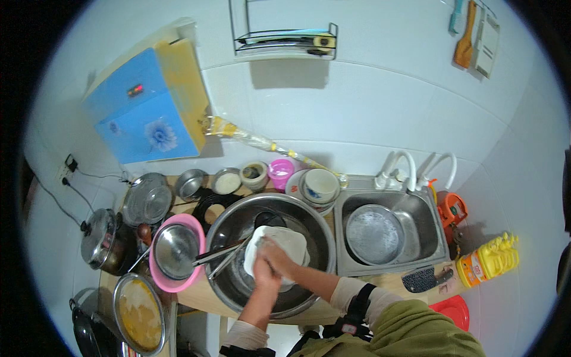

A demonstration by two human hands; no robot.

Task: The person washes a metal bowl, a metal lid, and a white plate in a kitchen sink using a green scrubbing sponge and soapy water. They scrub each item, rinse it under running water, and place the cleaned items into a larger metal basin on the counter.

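Note:
Over a large steel basin (328,263) on the counter, my left hand (266,272) grips the near left edge of a white dish (290,243) with rounded corners. My right hand (279,259) lies across the dish's left part, close against my left hand; whether it holds anything is hidden. More white ware shows beneath the dish. Several metal-handled utensils (223,255) lean over the basin's left rim, and a dark ladle or spoon bowl (269,219) sits behind the dish.
A pink basin (200,272) holding a steel bowl stands left. Stacked bowls (321,185) stand behind. To the right are a steel sink (419,250) with a round pan (374,234), a cleaver (419,280) and a yellow oil jug (488,261). A tray of yellowish food (140,314) is near left.

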